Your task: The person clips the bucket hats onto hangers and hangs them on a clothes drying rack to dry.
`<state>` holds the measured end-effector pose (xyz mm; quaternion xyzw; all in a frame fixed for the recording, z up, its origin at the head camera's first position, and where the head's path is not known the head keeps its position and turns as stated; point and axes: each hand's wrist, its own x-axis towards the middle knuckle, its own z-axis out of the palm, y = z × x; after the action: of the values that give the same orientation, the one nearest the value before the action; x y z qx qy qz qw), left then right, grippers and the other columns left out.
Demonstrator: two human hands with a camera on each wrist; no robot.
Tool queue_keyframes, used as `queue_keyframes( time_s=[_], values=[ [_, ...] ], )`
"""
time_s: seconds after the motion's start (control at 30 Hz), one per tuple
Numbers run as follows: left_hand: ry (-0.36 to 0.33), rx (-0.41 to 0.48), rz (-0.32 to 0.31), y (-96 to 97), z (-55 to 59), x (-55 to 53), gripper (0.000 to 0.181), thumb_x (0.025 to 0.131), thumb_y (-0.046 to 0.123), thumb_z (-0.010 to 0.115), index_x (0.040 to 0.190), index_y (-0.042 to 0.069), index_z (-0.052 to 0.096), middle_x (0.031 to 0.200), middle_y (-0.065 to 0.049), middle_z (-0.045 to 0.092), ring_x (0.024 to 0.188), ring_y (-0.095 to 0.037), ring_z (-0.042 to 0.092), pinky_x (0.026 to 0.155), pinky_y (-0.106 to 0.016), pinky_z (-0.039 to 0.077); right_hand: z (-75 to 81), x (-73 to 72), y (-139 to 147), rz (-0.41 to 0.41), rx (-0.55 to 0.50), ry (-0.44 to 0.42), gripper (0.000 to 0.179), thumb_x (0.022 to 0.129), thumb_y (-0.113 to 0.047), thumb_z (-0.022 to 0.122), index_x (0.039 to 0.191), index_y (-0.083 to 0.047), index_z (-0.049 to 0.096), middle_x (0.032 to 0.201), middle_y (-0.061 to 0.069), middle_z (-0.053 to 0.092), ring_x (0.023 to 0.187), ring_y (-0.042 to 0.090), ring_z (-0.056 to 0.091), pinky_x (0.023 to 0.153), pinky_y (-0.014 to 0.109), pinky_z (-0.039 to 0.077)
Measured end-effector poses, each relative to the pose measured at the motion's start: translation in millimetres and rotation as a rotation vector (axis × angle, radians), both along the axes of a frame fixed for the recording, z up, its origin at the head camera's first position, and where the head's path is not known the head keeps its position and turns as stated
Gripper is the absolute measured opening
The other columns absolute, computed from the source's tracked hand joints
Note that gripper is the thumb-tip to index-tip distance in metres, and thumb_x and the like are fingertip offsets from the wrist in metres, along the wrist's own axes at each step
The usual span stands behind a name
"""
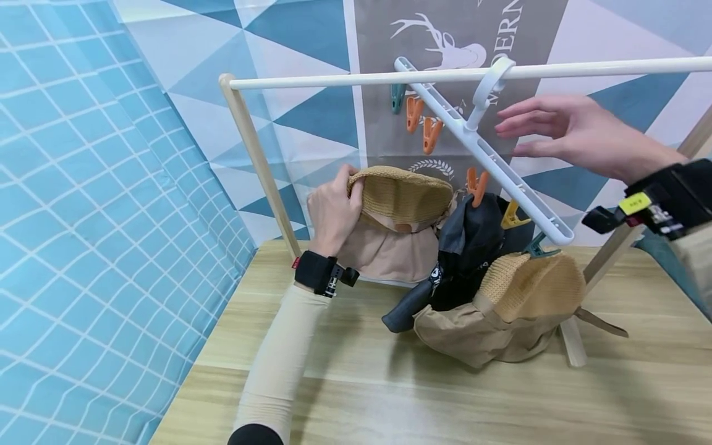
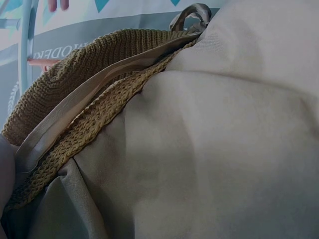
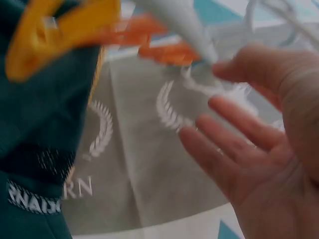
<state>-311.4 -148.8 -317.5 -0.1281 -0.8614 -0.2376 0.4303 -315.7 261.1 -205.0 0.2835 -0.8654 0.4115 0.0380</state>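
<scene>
My left hand (image 1: 334,207) pinches the rim of a tan sun hat (image 1: 397,247) with a woven crown, held up left of the hanger. In the left wrist view its pale cloth (image 2: 214,149) fills most of the picture. With fingers extended and nothing in them, my right hand (image 1: 573,133) hovers right of the light-blue clip hanger (image 1: 478,145). Below that hanger hang a dark navy cloth hat (image 1: 470,241), under an orange clip (image 1: 476,185) and a yellow clip (image 1: 514,215), and another tan woven hat (image 1: 528,290) at a teal clip (image 1: 538,246).
A white rail (image 1: 345,80) on wooden legs (image 1: 261,161) carries the hanger by its hook (image 1: 492,83). Two orange clips (image 1: 431,135) and a teal clip (image 1: 397,97) hang bare at its far end. Beneath is a wood-grain table (image 1: 389,395); a patterned cloth (image 1: 295,55) hangs behind.
</scene>
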Motion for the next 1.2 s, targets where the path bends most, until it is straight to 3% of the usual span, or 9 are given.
queue_keyframes(
  time_s=[0.1,0.23,0.43,0.57,0.73,1.0,1.2],
  values=[
    [-0.011,-0.004,-0.002,3.2,0.2,-0.3,0.025,0.116,0.027,0.057,0.118,0.011,0.076,0.069,-0.016,0.071,0.055,-0.033,0.057,0.054,-0.046,0.038,2.6,-16.4,0.0,0.109,-0.042,-0.042,0.061,0.11,0.007,0.063,0.165,-0.017,0.054,0.14,-0.021,0.075,0.123,-0.006,0.074,0.097,0.01,0.059],
    [-0.021,0.003,-0.001,5.7,2.9,-0.5,0.026,0.116,0.028,0.057,0.117,0.011,0.076,0.066,-0.016,0.068,0.055,-0.034,0.056,0.054,-0.048,0.039,7.5,-35.5,1.1,0.187,-0.096,-0.114,0.064,0.11,0.009,0.062,0.165,-0.019,0.051,0.142,-0.018,0.075,0.124,-0.001,0.077,0.097,0.015,0.062],
    [-0.022,0.002,0.013,9.2,6.5,0.0,0.026,0.115,0.028,0.056,0.116,0.012,0.076,0.069,-0.015,0.07,0.056,-0.034,0.059,0.054,-0.05,0.041,12.3,-60.3,-5.2,0.248,-0.148,-0.209,0.058,0.109,0.013,0.061,0.155,-0.022,0.055,0.14,-0.013,0.076,0.121,0.004,0.079,0.097,0.022,0.065],
    [-0.016,0.0,0.004,11.9,5.9,1.2,0.027,0.115,0.028,0.055,0.114,0.013,0.077,0.067,-0.013,0.067,0.054,-0.031,0.055,0.053,-0.042,0.036,12.4,-70.9,-11.4,0.288,-0.205,-0.269,0.063,0.108,0.015,0.06,0.162,-0.018,0.054,0.142,-0.01,0.076,0.123,0.006,0.078,0.097,0.023,0.066],
    [0.027,0.002,-0.004,15.3,8.7,1.5,0.027,0.114,0.03,0.057,0.112,0.012,0.078,0.065,-0.012,0.066,0.053,-0.029,0.052,0.053,-0.039,0.033,10.9,-78.6,-19.5,0.339,-0.315,-0.315,0.067,0.109,0.013,0.059,0.168,-0.017,0.051,0.147,-0.006,0.072,0.124,0.009,0.078,0.095,0.024,0.066],
    [0.014,-0.018,0.0,22.5,8.8,7.3,0.026,0.114,0.034,0.062,0.111,0.014,0.079,0.068,-0.012,0.072,0.056,-0.032,0.062,0.056,-0.051,0.047,3.1,-80.6,-47.0,0.468,-0.435,-0.39,0.058,0.108,0.016,0.058,0.158,-0.013,0.061,0.144,0.005,0.073,0.126,0.019,0.081,0.098,0.036,0.068],
    [-0.004,-0.032,0.018,24.0,6.3,8.9,0.026,0.114,0.036,0.062,0.11,0.015,0.078,0.069,-0.012,0.073,0.059,-0.034,0.066,0.059,-0.055,0.051,1.5,-74.6,-69.5,0.478,-0.438,-0.359,0.058,0.105,0.013,0.067,0.158,-0.011,0.063,0.147,0.004,0.07,0.122,0.016,0.078,0.102,0.033,0.066]
  ],
)
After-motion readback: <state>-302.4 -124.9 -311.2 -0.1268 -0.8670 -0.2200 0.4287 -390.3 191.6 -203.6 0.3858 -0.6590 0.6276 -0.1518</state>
